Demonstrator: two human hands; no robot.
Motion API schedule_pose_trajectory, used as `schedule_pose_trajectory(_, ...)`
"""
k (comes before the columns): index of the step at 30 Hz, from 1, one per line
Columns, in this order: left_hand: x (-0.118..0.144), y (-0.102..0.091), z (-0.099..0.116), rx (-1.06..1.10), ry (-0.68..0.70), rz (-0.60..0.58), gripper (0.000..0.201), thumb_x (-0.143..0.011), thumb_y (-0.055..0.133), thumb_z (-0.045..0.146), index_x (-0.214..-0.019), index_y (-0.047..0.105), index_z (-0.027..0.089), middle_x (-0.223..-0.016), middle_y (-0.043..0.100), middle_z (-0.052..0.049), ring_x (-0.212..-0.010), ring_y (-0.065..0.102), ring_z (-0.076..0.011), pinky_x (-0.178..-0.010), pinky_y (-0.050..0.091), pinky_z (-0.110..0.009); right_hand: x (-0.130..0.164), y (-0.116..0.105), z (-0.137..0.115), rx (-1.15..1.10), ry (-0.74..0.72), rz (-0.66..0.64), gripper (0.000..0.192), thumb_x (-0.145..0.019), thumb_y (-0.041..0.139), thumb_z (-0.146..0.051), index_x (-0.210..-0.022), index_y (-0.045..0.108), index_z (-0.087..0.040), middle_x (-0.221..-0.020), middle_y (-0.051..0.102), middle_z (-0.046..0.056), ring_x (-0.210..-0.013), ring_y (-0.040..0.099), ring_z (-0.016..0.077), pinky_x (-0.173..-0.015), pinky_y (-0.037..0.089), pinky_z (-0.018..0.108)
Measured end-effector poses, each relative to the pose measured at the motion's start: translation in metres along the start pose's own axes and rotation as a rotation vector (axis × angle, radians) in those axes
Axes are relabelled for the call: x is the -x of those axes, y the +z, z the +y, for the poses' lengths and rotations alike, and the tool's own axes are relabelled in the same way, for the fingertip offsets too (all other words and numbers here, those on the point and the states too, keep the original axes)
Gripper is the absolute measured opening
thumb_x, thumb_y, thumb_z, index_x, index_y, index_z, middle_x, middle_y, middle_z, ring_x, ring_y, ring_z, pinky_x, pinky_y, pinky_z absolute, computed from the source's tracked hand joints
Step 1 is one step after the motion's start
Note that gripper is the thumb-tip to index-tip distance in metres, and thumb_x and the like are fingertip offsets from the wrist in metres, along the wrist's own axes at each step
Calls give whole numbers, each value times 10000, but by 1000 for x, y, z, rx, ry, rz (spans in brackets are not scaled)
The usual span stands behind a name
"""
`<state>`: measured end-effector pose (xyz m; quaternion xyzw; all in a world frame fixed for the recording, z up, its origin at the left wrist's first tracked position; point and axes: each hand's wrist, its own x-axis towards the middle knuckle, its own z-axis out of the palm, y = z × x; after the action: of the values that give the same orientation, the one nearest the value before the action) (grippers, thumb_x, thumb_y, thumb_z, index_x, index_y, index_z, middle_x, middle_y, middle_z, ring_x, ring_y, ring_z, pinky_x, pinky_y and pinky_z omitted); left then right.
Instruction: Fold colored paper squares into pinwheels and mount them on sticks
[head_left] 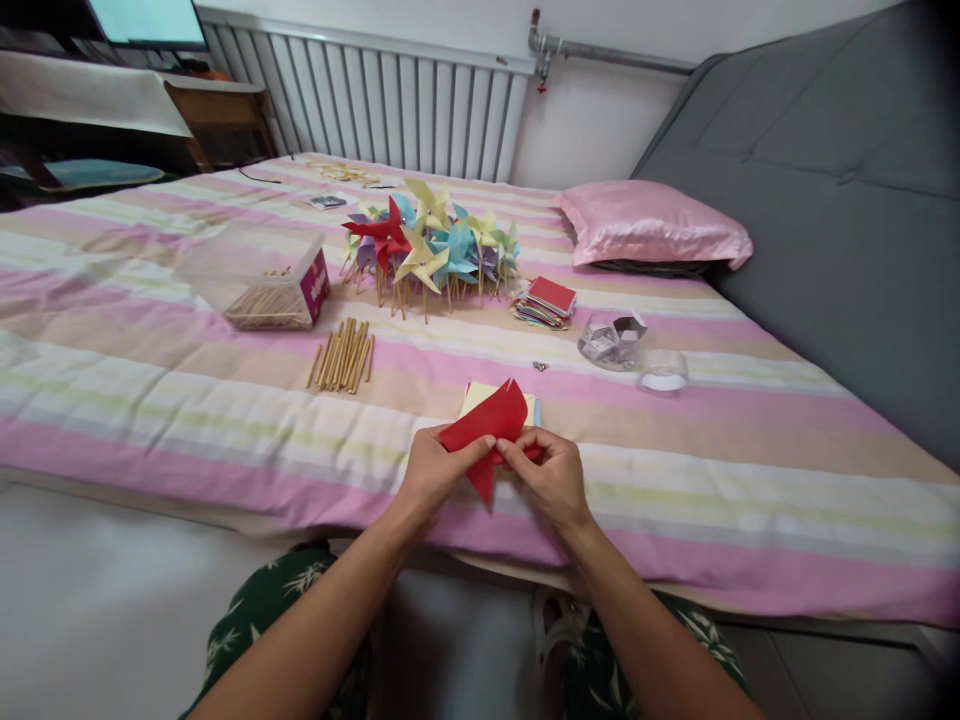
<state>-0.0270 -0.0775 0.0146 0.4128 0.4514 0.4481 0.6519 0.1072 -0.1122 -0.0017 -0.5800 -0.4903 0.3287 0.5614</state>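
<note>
Both of my hands hold one red paper pinwheel blade piece (491, 415), cut and partly folded, just above the near edge of the bed. My left hand (439, 465) grips its left side, thumb on top. The fingers of my right hand (550, 470) pinch a folded part near the centre, the thumbs almost touching. Beneath it lies a small stack of coloured paper squares (478, 396), pale yellow on top, mostly hidden by the red paper. Beyond, a few tiny metal fasteners (540, 366) rest on the sheet.
Wooden sticks (343, 357) lie left, before a clear plastic box (281, 290) of sticks. Finished pinwheels (431, 245) stand in a cluster behind. Toward the right are a paper stack (551, 296), a clear bowl (611, 345), a tape roll (664, 372) and a pink pillow (652, 225).
</note>
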Motion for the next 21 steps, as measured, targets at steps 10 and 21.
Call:
schedule_pose_trajectory(10,-1,-1,-2,55,-56,-4,253,-537,810,273,-718,727,116,-734,722,-76,-643,625,-172,-619,472,-264,5,0,-3,29,-52,54,281,-706,696,-369,-591,515,-186,-775,629,41,-668,591,150,-581,467,246)
schedule_pose_trajectory(21,0,0,-1,218,-75,1,218,-583,786,262,-735,706,128,-722,715,-52,-618,616,-151,-623,474,-259,8,9,-8,-478,284,-20,426,-628,760,-363,-961,562,-185,-750,657,3,-599,592,126,-549,466,236)
